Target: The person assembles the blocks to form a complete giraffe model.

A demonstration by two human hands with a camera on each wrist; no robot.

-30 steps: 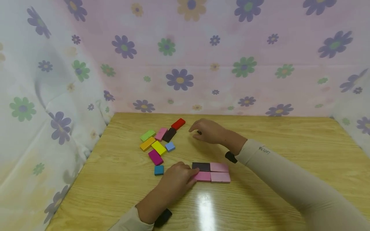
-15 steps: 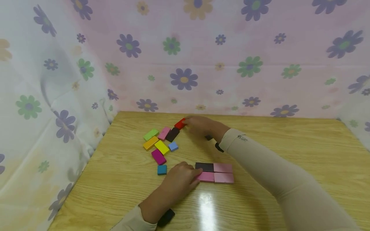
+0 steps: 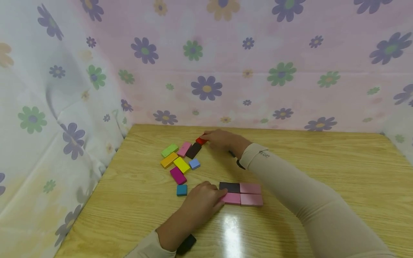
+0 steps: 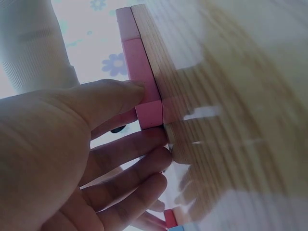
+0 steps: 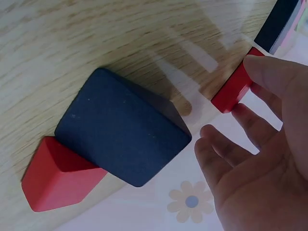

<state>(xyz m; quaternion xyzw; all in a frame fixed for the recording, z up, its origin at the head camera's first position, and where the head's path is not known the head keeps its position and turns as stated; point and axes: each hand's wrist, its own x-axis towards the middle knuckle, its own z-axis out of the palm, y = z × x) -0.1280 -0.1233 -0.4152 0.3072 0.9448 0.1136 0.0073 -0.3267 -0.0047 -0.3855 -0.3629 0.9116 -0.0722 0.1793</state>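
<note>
My left hand (image 3: 203, 200) holds a pink block (image 4: 141, 67) at its left end, thumb along the near side and index finger over the top. This block is one of four-cornered pieces fitted together: a black block (image 3: 229, 187) behind it and two paler pink blocks (image 3: 251, 200) to the right. At the back of the table, my right hand (image 3: 221, 139) pinches a red block (image 5: 233, 86) between thumb and index finger, its other fingers fairly straight. Just beyond the red block's left end is a dark brown block (image 3: 194, 151).
Loose blocks lie at left: light green (image 3: 169, 150), orange (image 3: 169, 160), yellow (image 3: 182, 165), magenta (image 3: 178, 175), small blue (image 3: 194, 164) and teal (image 3: 182, 190). A dark block (image 5: 122, 127) and another red block (image 5: 60, 175) sit near the right wrist. Flowered cloth (image 3: 245, 64) bounds the table.
My right hand has moved left to the red block and taken hold of it. The left hand stays at the pink block. The head view has shifted slightly.
</note>
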